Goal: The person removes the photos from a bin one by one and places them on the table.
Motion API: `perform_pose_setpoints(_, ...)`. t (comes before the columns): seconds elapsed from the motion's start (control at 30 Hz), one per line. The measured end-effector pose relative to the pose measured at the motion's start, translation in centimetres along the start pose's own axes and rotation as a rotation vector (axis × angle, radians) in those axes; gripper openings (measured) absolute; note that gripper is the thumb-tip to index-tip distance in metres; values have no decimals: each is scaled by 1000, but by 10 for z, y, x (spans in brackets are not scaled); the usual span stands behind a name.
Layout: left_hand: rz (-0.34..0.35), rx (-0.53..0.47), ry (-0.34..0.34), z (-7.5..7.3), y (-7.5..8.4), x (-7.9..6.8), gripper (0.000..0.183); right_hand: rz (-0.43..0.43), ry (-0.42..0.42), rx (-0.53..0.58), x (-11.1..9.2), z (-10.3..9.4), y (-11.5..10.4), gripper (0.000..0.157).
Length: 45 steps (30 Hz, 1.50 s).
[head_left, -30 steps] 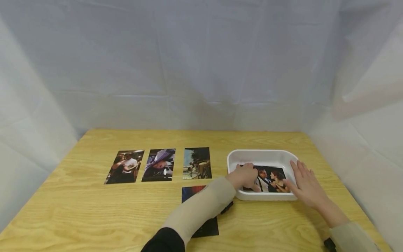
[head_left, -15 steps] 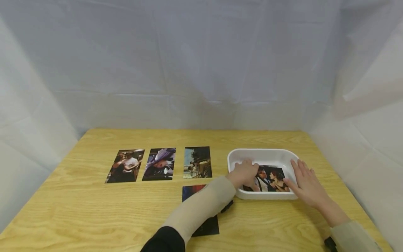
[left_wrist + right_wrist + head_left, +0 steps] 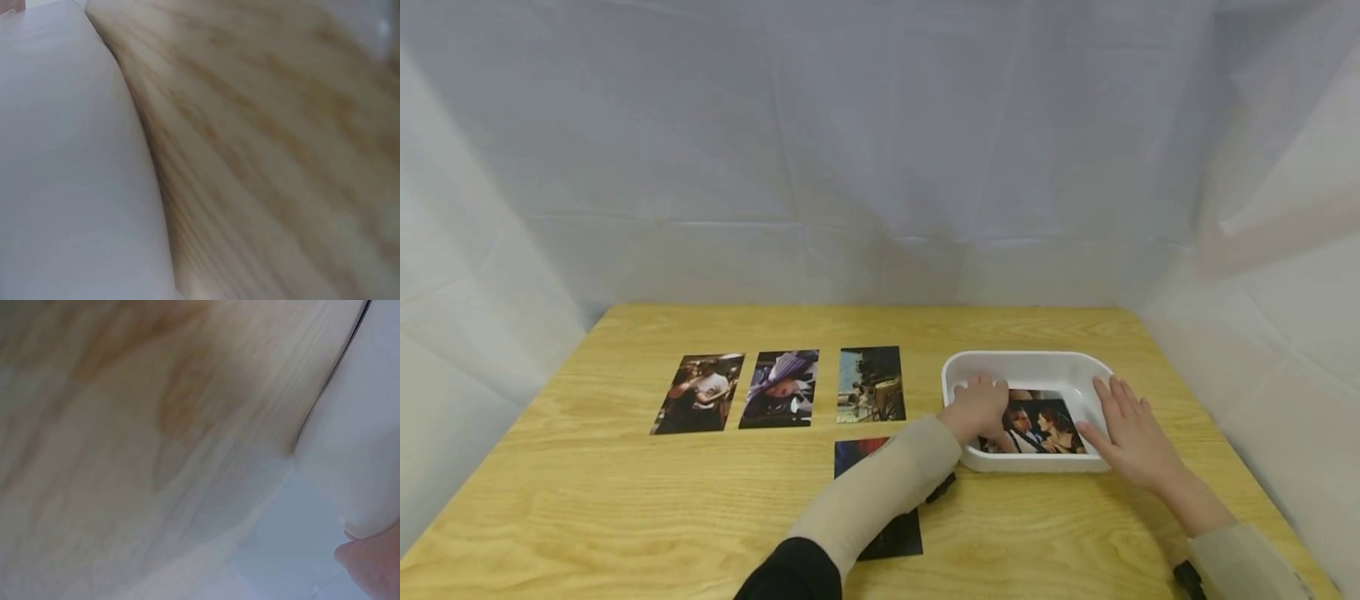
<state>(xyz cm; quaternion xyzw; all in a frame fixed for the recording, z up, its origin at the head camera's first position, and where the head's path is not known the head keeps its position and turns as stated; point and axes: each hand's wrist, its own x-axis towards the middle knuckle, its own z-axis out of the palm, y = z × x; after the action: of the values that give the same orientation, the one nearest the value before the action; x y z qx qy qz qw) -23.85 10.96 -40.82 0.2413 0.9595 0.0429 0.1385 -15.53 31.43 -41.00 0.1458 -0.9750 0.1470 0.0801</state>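
Observation:
A white tray (image 3: 1078, 379) stands on the right half of the table. Inside it lies a photo (image 3: 1045, 429) of two people, with a strip of another photo (image 3: 1033, 395) showing behind its far edge. My left hand (image 3: 981, 410) reaches over the tray's left side and rests on the photo's left part, thumb along the near side; its fingertips' contact is unclear. My right hand (image 3: 1135, 437) rests against the tray's right rim, fingers straight and spread. In the wrist views, the tray's outer wall (image 3: 75, 162) fills one side, and part of my right hand (image 3: 375, 562) shows.
Left of the tray lie three photos in a row: a dancing couple (image 3: 698, 393), a purple hat (image 3: 780, 388), and an outdoor scene (image 3: 871, 385). Nearer, a dark photo (image 3: 895, 537) is partly covered by my left forearm. White sheets (image 3: 850, 167) hang around the wooden table (image 3: 662, 517).
My left hand has shifted slightly inside the tray, its fingers a little straighter. The top photo has slid slightly, and a strip of another photo now shows behind it. My right hand stays put.

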Motion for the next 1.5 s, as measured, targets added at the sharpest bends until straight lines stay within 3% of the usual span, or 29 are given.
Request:
perform_pose_setpoints(0.1,15,-27,62,0,1,1,84,0,3,-2,0,0,1,71)
perform_pose_setpoints(0.27,126,-97,173,0,-1,4,54,1,7,-5,-1,-2,1,71)
perform_pose_setpoints(0.47,233,-80,218,-1,-2,6,34,10,3,3,-1,-3,0,71)
perform_pose_setpoints(0.57,254,-87,218,-3,-1,7,39,18,0,5,-1,-4,-1,71)
perform_pose_setpoints(0.8,207,-306,210,-12,-2,3,52,21,1,-3,0,-4,-1,72)
perform_pose_setpoints(0.9,169,-366,276,-18,-6,1,51,19,0,0,1,-3,-1,73)
perform_pose_setpoints(1.17,101,-393,482,-39,-27,-12,40,12,15,0,3,-1,-1,76)
perform_pose_setpoints(1.33,133,-593,511,-48,-48,-24,29,15,28,11,3,-3,-1,75)
perform_pose_setpoints(1.5,102,-937,409,-50,-81,-49,24,4,31,19,1,-2,-1,75)
